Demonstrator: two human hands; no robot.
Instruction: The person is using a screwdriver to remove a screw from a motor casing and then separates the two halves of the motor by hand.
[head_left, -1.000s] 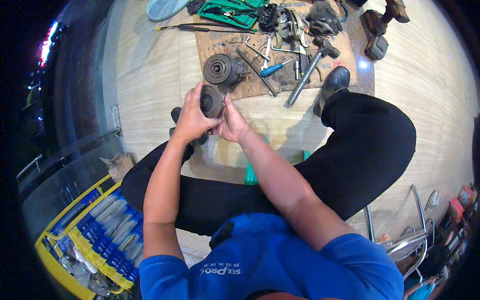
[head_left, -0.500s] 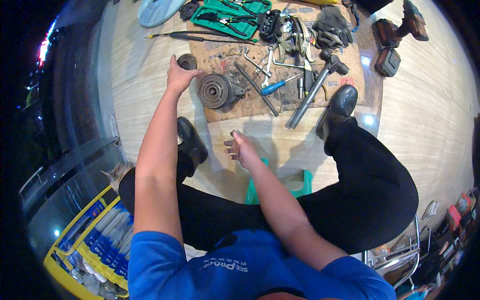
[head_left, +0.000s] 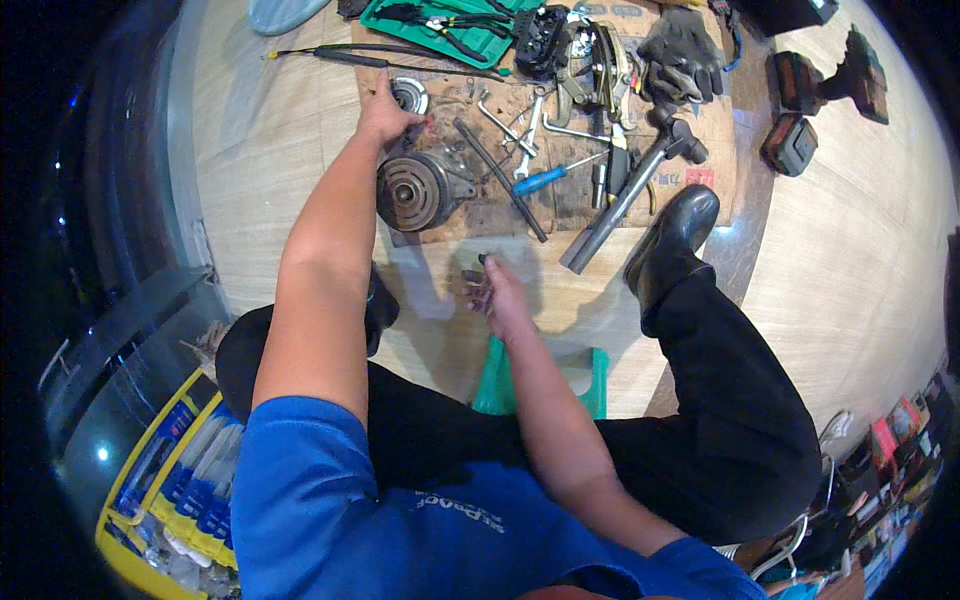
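Observation:
My left hand point(head_left: 383, 116) reaches forward over the cardboard point(head_left: 440, 225) and grips a round metal disc point(head_left: 416, 95) by its edge, thumb on the near side. The disc shows a shiny ring on its face. Just nearer lies a greasy, round metal pulley point(head_left: 408, 192) joined to a housing with lugs. My right hand point(head_left: 494, 295) hovers above the floor in front of the cardboard, fingers loosely bent and apart, with dark, dirty fingertips and nothing visible in it.
Right of the pulley lie a metal bar point(head_left: 500, 180), a blue-handled screwdriver point(head_left: 540, 181), wrenches point(head_left: 530, 145) and a long hammer-like tool point(head_left: 630, 190). Farther back are a green tool case point(head_left: 480, 45), gloves point(head_left: 682, 60) and a cordless tool point(head_left: 860, 80). A green stool point(head_left: 590, 385) stands between my legs.
The disc has turned in my left hand, from a dark face to a shiny ringed one, and moved a little farther away. My right hand stays low, nearly in place. The view has shifted slightly.

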